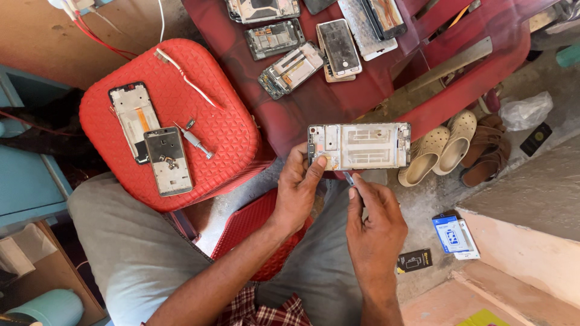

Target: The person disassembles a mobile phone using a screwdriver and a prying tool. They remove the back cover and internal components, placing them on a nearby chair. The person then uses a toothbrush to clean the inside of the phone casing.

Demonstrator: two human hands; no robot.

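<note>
Phone frame (360, 146), stripped and silver, held level above my lap, long side running left to right, just off the edge of the dark red table (338, 102). My left hand (299, 192) grips its left end: thumb pressed on the face near the corner, fingers curled behind it. My right hand (373, 223) sits just below the frame's lower edge, thumb and forefinger pinched on a small thin tool (348, 177) whose tip points up at the frame. I cannot tell whether the tip touches it.

On the table beyond, I see several more opened phones and panels lying flat, among them a pair stacked askew (291, 69) and a dark-screened handset (339, 48).

To my left, a red stool (223, 145) with a quilted top carries two more phone frames (151, 136) side by side, a small screwdriver (194, 140) beside them and a white cable (187, 78) across its upper part.

Right of the frame, on the ground, a pair of pale clogs (444, 145) and brown sandals (486, 154). Nearer my right hand, a blue and white box (454, 234) and a small black packet (414, 261) on the concrete.
</note>
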